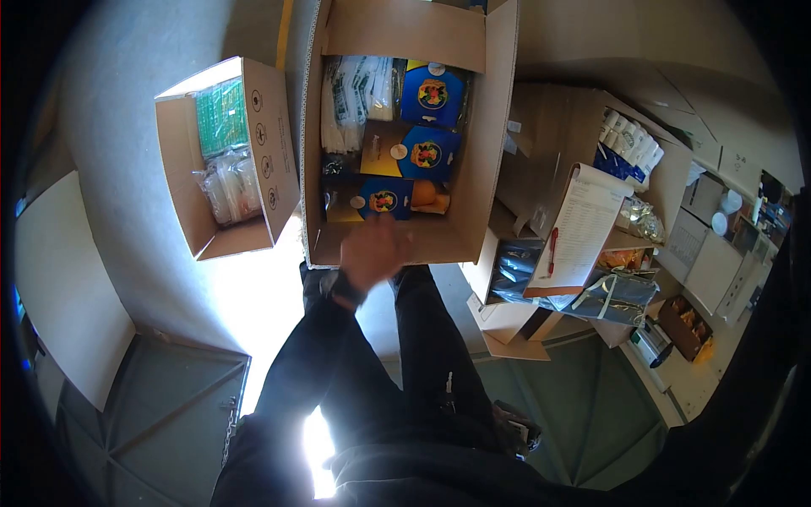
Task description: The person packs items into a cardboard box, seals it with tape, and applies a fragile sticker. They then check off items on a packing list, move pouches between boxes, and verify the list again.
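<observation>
We record, at far left, a small open carton [274, 152] on the floor, holding green packs [221, 114] and clear bags [228, 186]. Beside it stands a large open carton [483, 160], with white bags [355, 97] at its far end and 3 blue-and-yellow packets in view. The nearest packet [382, 201] lies close to the carton's near wall. The left hand [372, 249] hovers over that near wall, just short of the nearest packet. Motion blur hides the fingers, so we cannot tell whether they are spread or closed, nor whether they touch anything. The right hand is out of view. We judge the step in hand to be a reach into the large carton. A pick from here would call for lowering past the wall and closing on the packet's near edge. Further right, a printed sheet [587, 224] with a red pen [552, 251] rests on other cartons.
</observation>
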Motion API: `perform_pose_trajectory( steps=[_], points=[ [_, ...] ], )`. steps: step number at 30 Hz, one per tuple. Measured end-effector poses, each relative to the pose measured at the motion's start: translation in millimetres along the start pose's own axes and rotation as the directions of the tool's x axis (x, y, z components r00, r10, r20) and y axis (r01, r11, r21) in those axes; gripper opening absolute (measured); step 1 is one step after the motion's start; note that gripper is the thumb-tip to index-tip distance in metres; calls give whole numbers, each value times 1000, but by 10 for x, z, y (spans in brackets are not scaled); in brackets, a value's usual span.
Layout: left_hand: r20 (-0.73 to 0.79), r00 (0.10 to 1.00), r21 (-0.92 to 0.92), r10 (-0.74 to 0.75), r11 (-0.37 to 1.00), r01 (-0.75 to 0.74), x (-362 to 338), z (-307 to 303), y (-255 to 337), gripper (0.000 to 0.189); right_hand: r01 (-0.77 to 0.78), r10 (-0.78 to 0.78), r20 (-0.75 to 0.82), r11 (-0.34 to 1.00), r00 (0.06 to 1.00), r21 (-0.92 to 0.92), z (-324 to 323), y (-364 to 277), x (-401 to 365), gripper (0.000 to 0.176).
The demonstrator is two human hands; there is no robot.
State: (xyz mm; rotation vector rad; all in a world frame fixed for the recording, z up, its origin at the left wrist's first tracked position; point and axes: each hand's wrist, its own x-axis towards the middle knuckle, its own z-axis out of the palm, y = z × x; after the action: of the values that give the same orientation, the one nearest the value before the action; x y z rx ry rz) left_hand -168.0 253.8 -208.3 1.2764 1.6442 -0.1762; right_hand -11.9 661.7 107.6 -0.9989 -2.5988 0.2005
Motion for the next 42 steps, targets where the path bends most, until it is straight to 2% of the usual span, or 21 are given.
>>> perform_pose_trajectory(
  steps=[2, 4, 5, 7, 11, 13, 14, 16, 17, 19, 20, 22, 26, 29, 31, 32, 34, 36, 38, 40, 42],
  points=[
    [-16, 999, 150, -49, 987, 51, 391, -72, -85, 65, -10, 10, -14, 1000, 1000, 1, -5, -24, -12, 23],
    [-297, 946, 167, -131, 968, 186, 731, -23, -240, 83, -15, 15, -26, 1000, 1000, -2, -17, -49, -14, 23],
    [-298, 945, 164, -133, 968, 188, 878, 88, -380, 83, -17, 17, -32, 1000, 999, -4, -21, -56, -14, 23],
    [-453, 848, -67, -276, 959, 276, 1034, 289, -588, 100, -25, 25, -37, 1000, 999, 2, -3, -61, -40, 22],
    [-374, 857, -204, -354, 933, 296, 1044, 182, -617, 110, -36, 37, -61, 999, 997, 17, 33, -152, -34, 22],
    [-299, 923, -217, -242, 959, 181, 1008, 162, -595, 107, -36, 38, -73, 999, 997, 22, 66, -228, 11, 22],
    [-301, 920, -221, -250, 957, 188, 959, 188, -564, 107, -36, 38, -78, 999, 996, 28, 86, -259, 30, 22],
    [-131, 978, -293, -160, 949, 116, 715, 96, -302, 97, -37, 40, -89, 999, 995, 34, 106, -302, 44, 21],
    [-127, 978, -297, -164, 947, 120, 666, 118, -233, 97, -41, 44, -89, 999, 995, 35, 111, -308, 38, 21],
    [-91, 994, -191, 56, 979, -73, 599, 161, -125, 87, -53, 55, -96, 998, 994, 30, 95, -330, 18, 21],
    [-88, 994, -192, 60, 979, -76, 550, 211, -33, 87, -61, 63, -101, 998, 993, 25, 83, -345, 4, 21],
    [-30, 997, -31, 71, 997, -72, 474, 343, 113, 80, -78, 79, -108, 997, 991, 14, 58, -374, -30, 21],
    [-21, 996, -94, 92, 991, -94, 468, 460, 116, 76, -109, 108, -114, 994, 988, -6, 26, -422, -115, 20],
    [55, 996, -121, 65, 991, -58, 469, 393, 85, 74, -146, 142, -121, 989, 982, -20, -24, -421, -222, 20],
    [-23, 989, 56, 148, 988, -146, 458, 372, 25, 68, -170, 166, -126, 985, 978, -26, -50, -417, -297, 20],
    [-17, 989, 56, 149, 987, -148, 498, 349, 10, 68, -180, 175, -130, 983, 976, -29, -59, -422, -324, 20],
    [13, 980, -316, -198, 929, 192, 655, 249, -10, 63, -197, 191, -135, 980, 972, -31, -73, -437, -370, 19],
    [-42, 959, -357, -281, 900, 249, 1153, 521, -407, 63, -205, 200, -142, 978, 969, -25, -76, -476, -383, 19],
    [-100, 927, -402, -362, 867, 295, 1278, 578, -629, 65, -209, 203, -156, 978, 967, -22, -86, -508, -383, 19],
    [255, 898, -435, -358, 787, 437, 1279, 467, -699, 64, -209, 202, -174, 978, 964, -24, -90, -521, -368, 19],
    [317, 883, -488, -347, 738, 466, 1239, 451, -810, 64, -219, 211, -173, 975, 962, -26, -78, -532, -379, 19]
  ],
)
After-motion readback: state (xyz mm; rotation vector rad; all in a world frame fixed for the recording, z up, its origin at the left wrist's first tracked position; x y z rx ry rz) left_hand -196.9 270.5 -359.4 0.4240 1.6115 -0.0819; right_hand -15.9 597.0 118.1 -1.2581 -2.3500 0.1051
